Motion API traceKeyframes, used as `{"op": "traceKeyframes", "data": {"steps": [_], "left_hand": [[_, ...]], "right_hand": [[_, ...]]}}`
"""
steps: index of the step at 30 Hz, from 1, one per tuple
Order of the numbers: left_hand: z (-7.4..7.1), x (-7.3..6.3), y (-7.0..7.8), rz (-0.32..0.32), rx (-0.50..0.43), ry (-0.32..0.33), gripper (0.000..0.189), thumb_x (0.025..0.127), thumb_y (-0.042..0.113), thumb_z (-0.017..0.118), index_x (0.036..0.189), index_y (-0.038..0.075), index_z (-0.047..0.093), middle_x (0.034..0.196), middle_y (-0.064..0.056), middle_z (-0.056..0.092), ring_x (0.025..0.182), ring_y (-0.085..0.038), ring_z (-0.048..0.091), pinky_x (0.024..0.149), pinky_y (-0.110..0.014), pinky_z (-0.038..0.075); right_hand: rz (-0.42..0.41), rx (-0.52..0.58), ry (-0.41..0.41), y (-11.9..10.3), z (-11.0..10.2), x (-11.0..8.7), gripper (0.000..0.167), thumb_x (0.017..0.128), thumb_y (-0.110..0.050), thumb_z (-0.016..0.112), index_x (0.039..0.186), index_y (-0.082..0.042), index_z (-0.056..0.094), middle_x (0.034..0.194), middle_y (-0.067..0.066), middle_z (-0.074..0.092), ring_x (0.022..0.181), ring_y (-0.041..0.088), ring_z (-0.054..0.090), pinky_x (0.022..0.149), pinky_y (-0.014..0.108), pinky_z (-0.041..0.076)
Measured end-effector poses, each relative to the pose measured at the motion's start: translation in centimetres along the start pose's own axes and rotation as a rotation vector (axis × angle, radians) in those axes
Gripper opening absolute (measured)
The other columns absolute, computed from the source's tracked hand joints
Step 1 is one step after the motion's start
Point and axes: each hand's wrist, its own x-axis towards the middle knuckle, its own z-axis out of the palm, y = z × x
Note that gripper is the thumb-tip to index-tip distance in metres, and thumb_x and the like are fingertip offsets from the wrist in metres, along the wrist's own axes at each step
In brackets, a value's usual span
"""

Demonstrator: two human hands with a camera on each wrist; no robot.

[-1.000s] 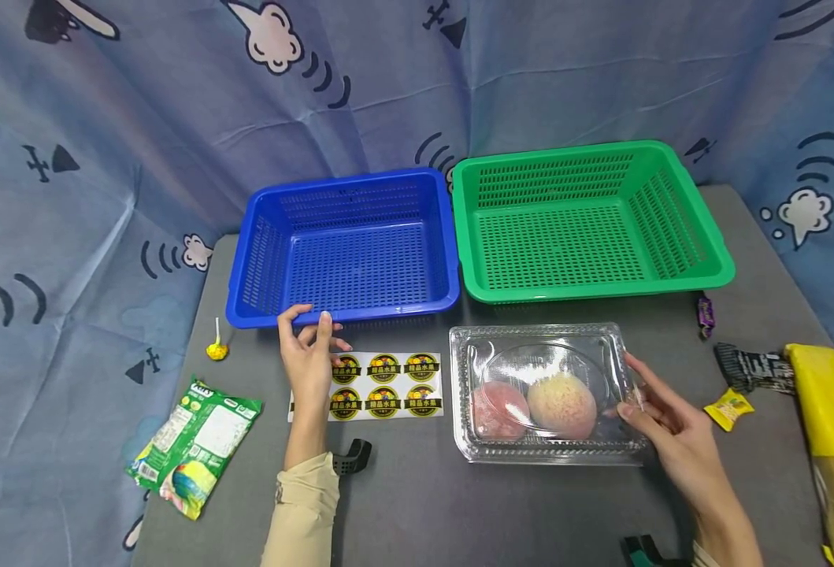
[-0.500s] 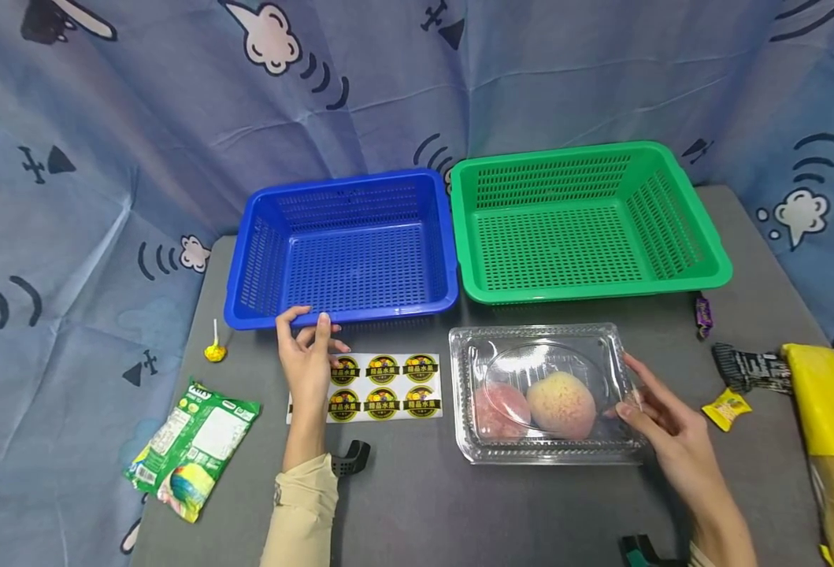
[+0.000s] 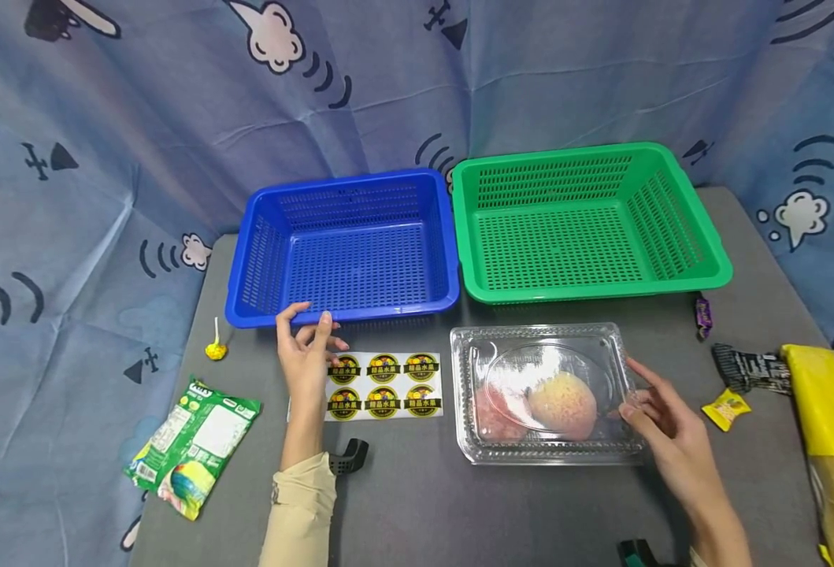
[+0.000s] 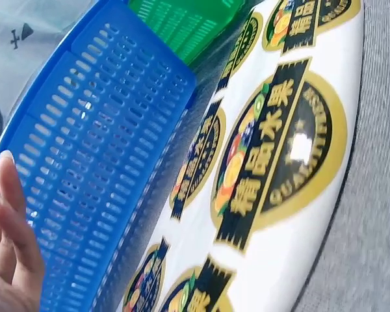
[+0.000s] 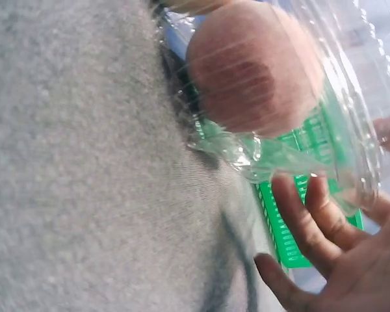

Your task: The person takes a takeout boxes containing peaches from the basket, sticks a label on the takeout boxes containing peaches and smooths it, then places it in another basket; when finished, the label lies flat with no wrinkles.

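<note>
My right hand [image 3: 675, 437] holds the right edge of a clear plastic clamshell box [image 3: 466, 370], thumb and fingers at its rim. Inside lie two peaches: a pale yellow-pink peach [image 3: 562, 405] and a pinker peach [image 3: 498, 413] to its left. In the right wrist view, several fingers [image 5: 325, 227] reach under the box's edge. My left hand [image 3: 305, 366] is at the front rim of the blue basket [image 3: 346, 315], its fingers loosely bent. It partly covers the left end of a sheet of round fruit stickers [image 3: 383, 386], seen close in the left wrist view.
A green basket [image 3: 601, 291] stands right of the blue one. On the left lie a lollipop [image 3: 216, 349] and a green snack bag [image 3: 200, 445]. On the right are a purple candy [image 3: 703, 316], a black wrapper [image 3: 753, 368], a yellow candy [image 3: 727, 409] and a yellow package [image 3: 828, 409].
Both hands stay in almost the same place. The glare on the box's lid has shifted, and the pinker peach shows less clearly through it.
</note>
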Motion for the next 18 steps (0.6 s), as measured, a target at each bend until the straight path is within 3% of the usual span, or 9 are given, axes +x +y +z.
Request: {"op": "traceKeyframes", "data": {"steps": [3, 6, 11, 15, 18], "left_hand": [[-0.5, -0.1, -0.1, -0.008, -0.018, -0.021, 0.050, 0.103, 0.024, 0.072, 0.146, 0.013, 0.048, 0.091, -0.003, 0.075, 0.060, -0.017, 0.069, 0.047, -0.026, 0.049], [-1.1, -0.7, 0.0, 0.023, 0.020, -0.008, 0.051, 0.103, 0.021, 0.073, 0.148, 0.014, 0.050, 0.091, -0.003, 0.074, 0.062, -0.020, 0.070, 0.048, -0.027, 0.050], [-1.9, -1.9, 0.0, 0.099, 0.160, 0.031, 0.050, 0.101, 0.018, 0.074, 0.146, 0.017, 0.054, 0.091, -0.001, 0.071, 0.062, -0.023, 0.071, 0.048, -0.028, 0.051], [-2.4, -3.0, -0.1, 0.147, 0.276, 0.069, 0.051, 0.099, 0.015, 0.077, 0.145, 0.016, 0.055, 0.093, 0.000, 0.070, 0.063, -0.023, 0.072, 0.047, -0.023, 0.049], [-2.6, -3.7, -0.1, 0.179, 0.429, 0.129, 0.049, 0.096, 0.012, 0.079, 0.141, 0.013, 0.059, 0.098, -0.005, 0.074, 0.074, -0.023, 0.073, 0.057, -0.022, 0.049]], "right_hand": [[-0.033, -0.169, 0.067, -0.3, 0.4, -0.1, 0.063, 0.102, -0.004, 0.066, 0.161, -0.015, 0.046, 0.105, -0.030, 0.060, 0.098, -0.013, 0.057, 0.085, 0.004, 0.039], [-0.068, -0.241, 0.129, -0.6, 0.8, -0.2, 0.069, 0.098, -0.001, 0.067, 0.162, -0.014, 0.043, 0.115, -0.033, 0.052, 0.108, -0.015, 0.048, 0.090, 0.003, 0.032], [-0.122, -0.268, 0.253, -1.7, 1.3, -0.2, 0.080, 0.085, 0.004, 0.071, 0.159, -0.011, 0.046, 0.125, -0.034, 0.044, 0.116, -0.014, 0.036, 0.096, 0.010, 0.028], [-0.222, -0.252, 0.304, -2.2, 1.6, -0.1, 0.080, 0.076, 0.003, 0.076, 0.153, -0.004, 0.053, 0.133, -0.035, 0.042, 0.121, -0.010, 0.031, 0.099, 0.016, 0.022], [-0.304, -0.249, 0.320, -2.5, 1.9, -0.1, 0.076, 0.073, 0.002, 0.077, 0.146, 0.002, 0.058, 0.139, -0.032, 0.041, 0.123, -0.007, 0.029, 0.101, 0.019, 0.016]]}}
